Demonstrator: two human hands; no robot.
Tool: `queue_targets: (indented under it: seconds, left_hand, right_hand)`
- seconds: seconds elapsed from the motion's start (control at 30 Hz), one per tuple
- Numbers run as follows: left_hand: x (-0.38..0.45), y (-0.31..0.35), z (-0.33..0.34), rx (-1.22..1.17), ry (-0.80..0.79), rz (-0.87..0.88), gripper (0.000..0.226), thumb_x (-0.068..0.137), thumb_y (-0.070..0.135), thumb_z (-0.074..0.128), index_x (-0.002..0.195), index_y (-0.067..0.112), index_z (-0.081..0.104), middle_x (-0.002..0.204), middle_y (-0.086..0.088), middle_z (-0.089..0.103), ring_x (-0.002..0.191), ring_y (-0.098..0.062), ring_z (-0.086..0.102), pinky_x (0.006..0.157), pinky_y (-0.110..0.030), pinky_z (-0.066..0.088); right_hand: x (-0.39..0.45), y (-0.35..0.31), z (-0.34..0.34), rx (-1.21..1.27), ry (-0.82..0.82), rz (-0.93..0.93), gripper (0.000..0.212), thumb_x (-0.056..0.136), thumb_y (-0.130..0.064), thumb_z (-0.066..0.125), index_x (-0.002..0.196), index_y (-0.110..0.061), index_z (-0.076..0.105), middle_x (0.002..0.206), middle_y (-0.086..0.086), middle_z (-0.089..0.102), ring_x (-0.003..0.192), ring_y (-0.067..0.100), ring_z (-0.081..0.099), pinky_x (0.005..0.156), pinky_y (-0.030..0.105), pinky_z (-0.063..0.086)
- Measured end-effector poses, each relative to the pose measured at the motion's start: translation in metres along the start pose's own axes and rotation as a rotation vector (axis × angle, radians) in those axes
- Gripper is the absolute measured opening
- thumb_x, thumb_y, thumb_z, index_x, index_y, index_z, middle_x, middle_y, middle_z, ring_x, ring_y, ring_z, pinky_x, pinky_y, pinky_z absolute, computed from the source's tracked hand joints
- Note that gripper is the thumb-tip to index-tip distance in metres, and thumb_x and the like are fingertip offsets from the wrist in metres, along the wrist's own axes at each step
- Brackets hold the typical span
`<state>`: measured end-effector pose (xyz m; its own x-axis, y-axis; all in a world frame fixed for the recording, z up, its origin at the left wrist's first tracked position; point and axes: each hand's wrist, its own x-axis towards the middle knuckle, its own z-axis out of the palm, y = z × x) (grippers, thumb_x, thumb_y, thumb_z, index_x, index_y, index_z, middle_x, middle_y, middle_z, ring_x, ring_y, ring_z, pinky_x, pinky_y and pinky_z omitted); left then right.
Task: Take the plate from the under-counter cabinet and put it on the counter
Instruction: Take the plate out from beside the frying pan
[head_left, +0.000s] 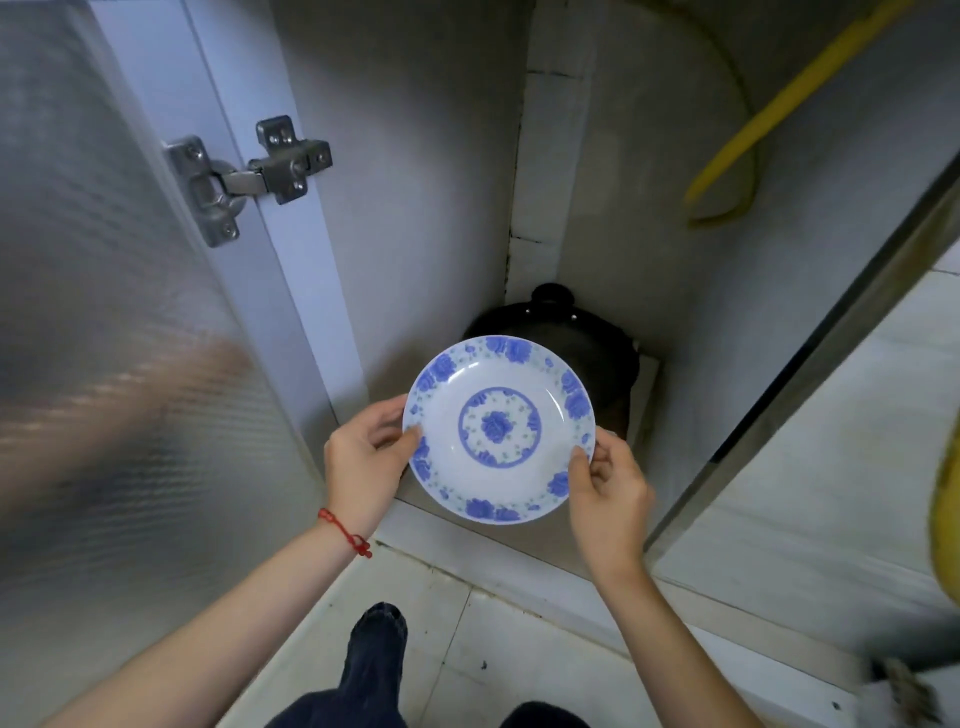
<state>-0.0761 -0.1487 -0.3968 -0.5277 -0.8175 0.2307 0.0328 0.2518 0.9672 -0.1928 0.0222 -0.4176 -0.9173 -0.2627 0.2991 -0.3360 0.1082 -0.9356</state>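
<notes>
A white plate with blue flower patterns on its rim and centre is held level at the mouth of the under-counter cabinet. My left hand grips its left rim, thumb on top. My right hand grips its right rim the same way. The plate hangs above the cabinet's front sill, clear of the floor inside. The counter top is not in view.
A black lidded pot sits at the back of the cabinet behind the plate. The frosted door stands open at left on a metal hinge. A yellow hose runs at upper right. White floor tiles lie below.
</notes>
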Motion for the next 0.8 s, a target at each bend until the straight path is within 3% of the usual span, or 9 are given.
queue_targets:
  seconds: [0.13,0.2,0.33,0.43,0.57,0.63,0.7,0.8]
  left_hand:
    - [0.002,0.015,0.003,-0.017,-0.027,-0.009,0.038,0.077,-0.003,0.065,0.094,0.03,0.065,0.091,0.007,0.069,0.075,0.004,0.066,0.071,-0.016,0.056]
    - [0.005,0.016,0.006,-0.026,-0.032,-0.004,0.039,0.077,-0.003,0.065,0.092,0.033,0.065,0.091,0.008,0.069,0.074,0.004,0.066,0.069,-0.015,0.056]
    - [0.017,0.015,0.016,-0.056,-0.049,-0.021,0.035,0.077,-0.005,0.065,0.101,0.021,0.064,0.097,0.002,0.068,0.072,0.006,0.065,0.066,-0.011,0.054]
    - [0.024,0.02,0.02,-0.054,-0.081,-0.062,0.033,0.077,-0.006,0.065,0.104,0.013,0.065,0.099,-0.001,0.068,0.072,0.005,0.065,0.066,-0.013,0.055]
    - [0.028,0.03,0.022,-0.05,-0.106,-0.116,0.032,0.076,-0.007,0.065,0.104,0.009,0.065,0.096,0.0,0.068,0.072,0.005,0.066,0.065,-0.013,0.055]
    - [0.025,0.034,0.022,-0.053,-0.095,-0.15,0.033,0.075,-0.009,0.065,0.104,0.008,0.065,0.095,0.001,0.067,0.072,0.005,0.066,0.063,-0.011,0.054]
    - [0.019,0.04,0.02,-0.044,-0.086,-0.186,0.035,0.075,-0.011,0.064,0.103,0.01,0.065,0.095,0.003,0.066,0.069,0.007,0.065,0.06,-0.008,0.052]
    - [0.009,0.05,0.014,-0.018,-0.078,-0.243,0.037,0.074,-0.013,0.063,0.101,0.012,0.065,0.095,0.0,0.067,0.068,0.007,0.066,0.06,-0.008,0.052]
  right_hand:
    - [0.008,-0.012,-0.008,-0.001,0.029,-0.007,0.021,0.087,-0.009,0.057,0.107,-0.015,0.059,0.077,-0.015,0.063,0.068,0.004,0.064,0.058,0.017,0.054]
    - [0.013,-0.012,-0.011,-0.003,0.035,-0.006,0.021,0.087,-0.01,0.057,0.107,-0.014,0.06,0.079,-0.015,0.064,0.071,-0.001,0.064,0.056,0.012,0.052]
    - [0.021,-0.012,-0.01,-0.011,0.047,0.036,0.022,0.086,-0.013,0.058,0.108,-0.015,0.059,0.082,-0.011,0.065,0.074,-0.005,0.064,0.056,0.009,0.052]
    - [0.023,-0.02,-0.012,-0.047,0.081,0.076,0.019,0.086,-0.014,0.058,0.104,-0.021,0.057,0.082,-0.006,0.065,0.074,-0.004,0.065,0.056,0.013,0.054]
    - [0.027,-0.031,-0.015,-0.11,0.107,0.128,0.022,0.087,-0.011,0.058,0.108,-0.011,0.058,0.083,0.001,0.066,0.07,0.008,0.065,0.062,0.034,0.058]
    - [0.024,-0.037,-0.017,-0.113,0.099,0.145,0.022,0.087,-0.009,0.058,0.109,-0.011,0.058,0.084,0.003,0.066,0.073,0.011,0.065,0.065,0.036,0.058]
    - [0.018,-0.045,-0.02,-0.121,0.088,0.142,0.022,0.086,-0.009,0.058,0.108,-0.013,0.058,0.087,0.004,0.067,0.076,0.011,0.066,0.065,0.033,0.058]
    - [0.01,-0.059,-0.026,-0.131,0.07,0.127,0.021,0.085,-0.011,0.058,0.106,-0.015,0.058,0.089,0.003,0.066,0.077,0.009,0.065,0.062,0.017,0.056]
